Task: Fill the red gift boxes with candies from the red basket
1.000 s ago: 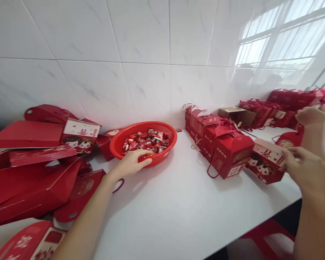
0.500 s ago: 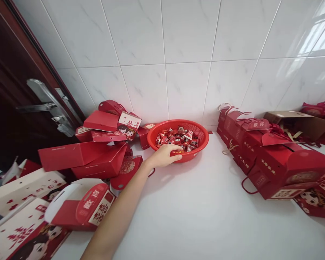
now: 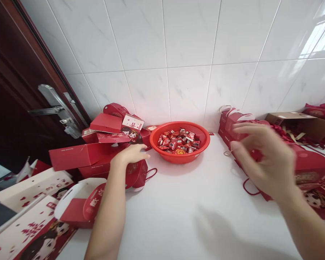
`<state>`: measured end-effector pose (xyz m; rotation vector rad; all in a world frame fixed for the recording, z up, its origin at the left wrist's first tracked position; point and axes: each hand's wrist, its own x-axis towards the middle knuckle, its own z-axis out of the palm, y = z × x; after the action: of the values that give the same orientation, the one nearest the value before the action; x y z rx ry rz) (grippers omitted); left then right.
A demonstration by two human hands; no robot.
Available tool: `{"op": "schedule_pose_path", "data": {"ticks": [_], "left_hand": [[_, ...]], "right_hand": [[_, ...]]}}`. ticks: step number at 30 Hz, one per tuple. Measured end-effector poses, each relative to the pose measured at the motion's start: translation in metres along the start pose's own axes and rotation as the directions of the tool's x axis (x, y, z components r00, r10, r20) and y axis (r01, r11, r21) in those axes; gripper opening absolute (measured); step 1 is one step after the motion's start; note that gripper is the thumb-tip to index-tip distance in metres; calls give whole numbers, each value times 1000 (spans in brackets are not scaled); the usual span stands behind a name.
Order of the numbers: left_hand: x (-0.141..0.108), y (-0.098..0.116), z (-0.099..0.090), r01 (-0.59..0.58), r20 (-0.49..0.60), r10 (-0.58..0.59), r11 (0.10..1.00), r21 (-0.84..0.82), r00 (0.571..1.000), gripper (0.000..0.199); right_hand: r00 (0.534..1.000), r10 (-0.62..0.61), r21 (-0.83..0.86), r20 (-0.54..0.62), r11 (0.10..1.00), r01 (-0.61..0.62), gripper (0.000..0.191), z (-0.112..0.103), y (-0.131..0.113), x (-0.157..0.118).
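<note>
My left hand hovers at the left pile, over a red gift box with a dark red cord handle. Its fingers stretch out to the right with the thumb apart, and nothing shows in them. Smeared by motion, my right hand is raised in front of the red gift boxes on the right. Its fingers are bent, with a gap between thumb and index finger and no object there. Between my hands stands a red plastic basket holding many small wrapped candies.
Open, tilted red and white boxes crowd the left side by a dark door. An open brown carton sits at the back right. The white tabletop meets a tiled wall.
My left hand has left the basket's near rim and moved left over the box pile. My right hand has come into view from the right. The view has shifted slightly.
</note>
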<state>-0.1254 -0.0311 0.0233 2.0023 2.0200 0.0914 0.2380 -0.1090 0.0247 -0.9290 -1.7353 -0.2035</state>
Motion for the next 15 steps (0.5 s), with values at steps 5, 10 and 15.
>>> {"op": "schedule_pose_path", "data": {"ticks": [5,10,15], "left_hand": [[8,17,20,56,93,-67,991,121,993,71],[5,40,32,8,122,-27,988,155,992,68],[-3,50,30,-33,104,18,989,146,994,47]], "right_hand": [[874,-94,141,476,990,30,20,72,-39,12],[491,-100,28,866,988,151,31,114,-54,-4],[447,-149,5,882,952,308,40,139,-77,-34]]}}
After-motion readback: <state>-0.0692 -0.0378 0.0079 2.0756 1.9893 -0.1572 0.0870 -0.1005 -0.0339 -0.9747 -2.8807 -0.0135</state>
